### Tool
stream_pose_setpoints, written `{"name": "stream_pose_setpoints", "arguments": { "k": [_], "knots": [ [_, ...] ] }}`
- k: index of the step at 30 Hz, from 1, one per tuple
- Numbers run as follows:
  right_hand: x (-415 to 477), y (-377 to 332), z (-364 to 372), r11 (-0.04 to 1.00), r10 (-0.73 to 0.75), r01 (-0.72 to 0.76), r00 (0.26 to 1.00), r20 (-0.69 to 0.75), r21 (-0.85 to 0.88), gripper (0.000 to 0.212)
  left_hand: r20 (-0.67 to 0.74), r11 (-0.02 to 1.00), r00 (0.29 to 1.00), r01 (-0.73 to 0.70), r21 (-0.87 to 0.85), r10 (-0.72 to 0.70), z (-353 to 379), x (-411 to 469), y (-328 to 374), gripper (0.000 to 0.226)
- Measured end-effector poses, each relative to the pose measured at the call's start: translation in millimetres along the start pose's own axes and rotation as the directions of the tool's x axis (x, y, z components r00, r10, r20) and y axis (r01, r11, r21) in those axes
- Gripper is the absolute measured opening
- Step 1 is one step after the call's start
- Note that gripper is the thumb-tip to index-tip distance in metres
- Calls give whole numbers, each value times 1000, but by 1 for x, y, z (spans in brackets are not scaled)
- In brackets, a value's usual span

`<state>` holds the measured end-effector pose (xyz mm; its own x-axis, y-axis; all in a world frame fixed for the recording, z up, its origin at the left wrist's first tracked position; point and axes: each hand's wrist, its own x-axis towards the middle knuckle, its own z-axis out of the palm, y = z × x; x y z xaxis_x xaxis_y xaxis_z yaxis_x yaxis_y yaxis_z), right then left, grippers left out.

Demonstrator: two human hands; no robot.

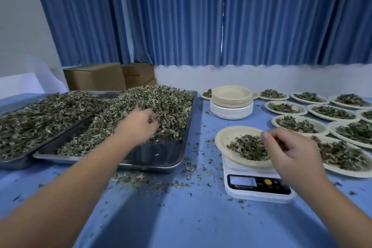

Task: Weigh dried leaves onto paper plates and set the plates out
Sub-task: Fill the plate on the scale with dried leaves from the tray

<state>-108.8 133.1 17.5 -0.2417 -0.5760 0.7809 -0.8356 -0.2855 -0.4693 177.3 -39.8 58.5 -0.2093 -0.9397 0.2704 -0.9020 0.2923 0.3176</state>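
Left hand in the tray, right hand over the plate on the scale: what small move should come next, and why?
Probably lift the left hand with a pinch of dried leaves and carry it to the plate on the scale. Its fingers curl into the pile in the tray, and this plate looks less full than the filled plates beside it. The display is unreadable.

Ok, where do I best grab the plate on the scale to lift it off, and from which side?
Pinch the plate by its bare left rim, coming in from the left. That edge overhangs the scale and is free of leaves, so nothing should spill. Filled plates crowd the right side.
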Motion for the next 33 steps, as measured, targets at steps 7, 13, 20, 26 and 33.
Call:
{"name": "stream_pose_setpoints", "arguments": {
  "k": [7,13,20,26,33],
  "knots": [
    [2,8,0,999,42,-41,999,-30,25,26,218,890,877,366,273,-428,1,19,-102,88],
    [2,21,-11,979,187,-184,982,-22,85,29,254,944,919,253,210,-303,22,18,-100,87],
    [2,26,-14,974,217,-216,976,-4,61,30,246,993,967,41,113,-68,35,12,-65,66],
    [1,27,-15,963,256,-257,966,22,85,30,155,996,984,-86,-9,86,38,5,-35,40],
    [1,30,-17,958,275,-275,961,19,75,31,45,970,988,-155,185,150,27,0,-11,44]
  ]
}}
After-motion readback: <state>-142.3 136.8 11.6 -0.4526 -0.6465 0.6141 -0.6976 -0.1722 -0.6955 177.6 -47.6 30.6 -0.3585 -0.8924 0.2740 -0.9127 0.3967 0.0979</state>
